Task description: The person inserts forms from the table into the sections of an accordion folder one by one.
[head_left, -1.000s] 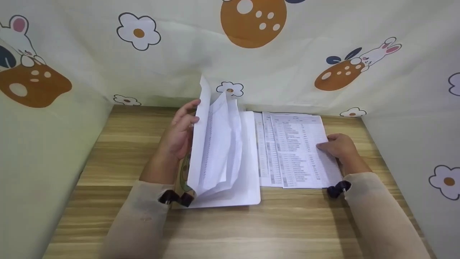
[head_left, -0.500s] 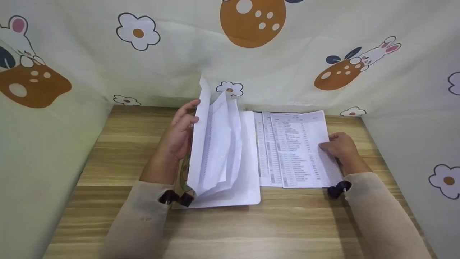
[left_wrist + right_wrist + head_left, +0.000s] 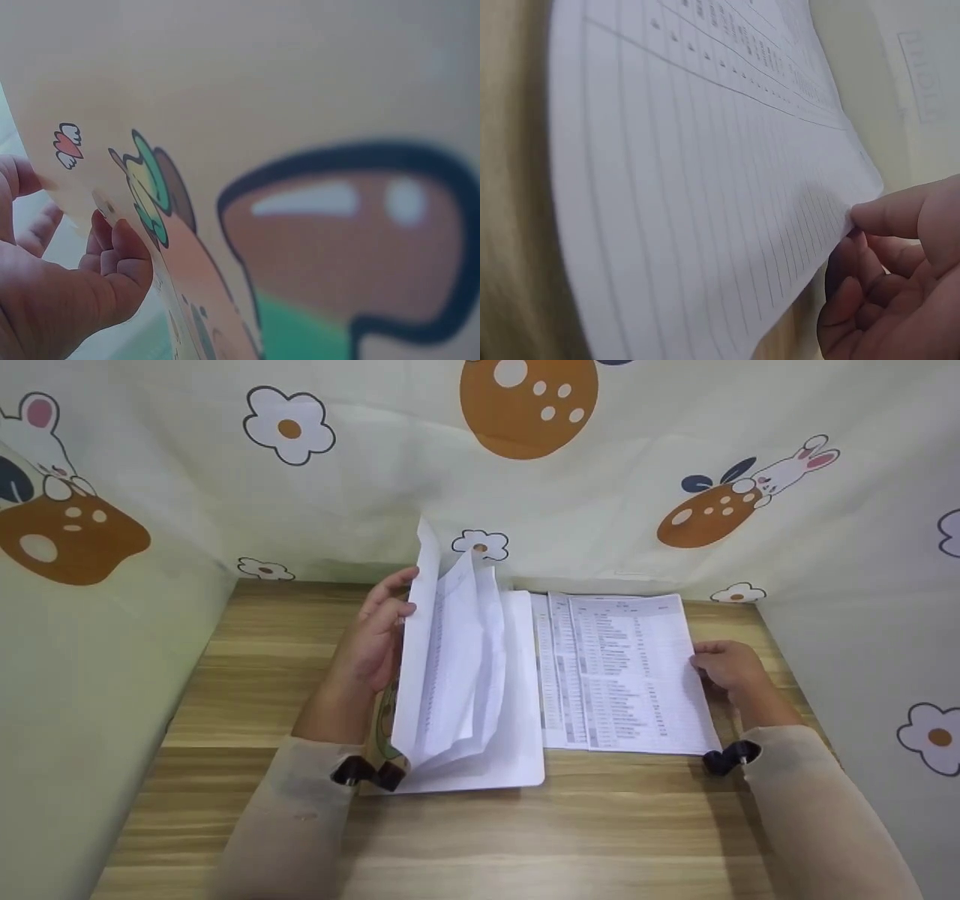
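My left hand holds up the raised cover of a white folder with loose, wavy papers standing inside it. In the left wrist view, the outside of the cover carries cartoon drawings, and the hand's fingers are curled at its edge. To the right lie several overlapping printed sheets. My right hand pinches the right edge of the top sheet between thumb and finger. The right wrist view shows that sheet with ruled lines and rows of small print, too blurred to read.
Everything rests on a wood-grain table. A pale curtain with rabbit, flower and orange-fruit prints rises behind and along both sides. Black camera mounts sit on the wrists.
My right hand has shifted to the right with the top sheet's edge. The sheet's top right corner, raised half a second ago, now lies lower. My left hand and the folder have not moved.
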A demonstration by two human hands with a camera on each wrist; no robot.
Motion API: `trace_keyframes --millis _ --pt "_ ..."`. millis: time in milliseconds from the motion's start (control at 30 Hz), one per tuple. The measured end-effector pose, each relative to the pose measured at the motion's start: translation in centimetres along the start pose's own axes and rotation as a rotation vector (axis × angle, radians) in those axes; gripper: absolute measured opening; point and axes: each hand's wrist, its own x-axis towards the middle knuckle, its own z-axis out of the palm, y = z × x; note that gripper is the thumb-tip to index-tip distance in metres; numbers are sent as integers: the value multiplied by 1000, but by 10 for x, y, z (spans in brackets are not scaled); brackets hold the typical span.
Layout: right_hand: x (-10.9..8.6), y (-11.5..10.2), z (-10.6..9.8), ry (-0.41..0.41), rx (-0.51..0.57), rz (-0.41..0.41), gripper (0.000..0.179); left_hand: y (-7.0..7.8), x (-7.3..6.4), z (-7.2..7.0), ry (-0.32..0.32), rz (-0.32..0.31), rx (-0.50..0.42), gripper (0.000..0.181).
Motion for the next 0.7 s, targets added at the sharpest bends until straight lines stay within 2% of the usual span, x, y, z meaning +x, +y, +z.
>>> trace_keyframes --millis 233,500,700 --pt "-4 4 -7 -38 -19 -44 52 0 -1 -1 3 -14 5 55" --pt "-10 9 -7 -29 -36 -77 49 0 0 -2 -3 -12 4 55" --pt "-12 16 -9 -69 13 -127 52 0 -1 0 -4 -15 -24 53"
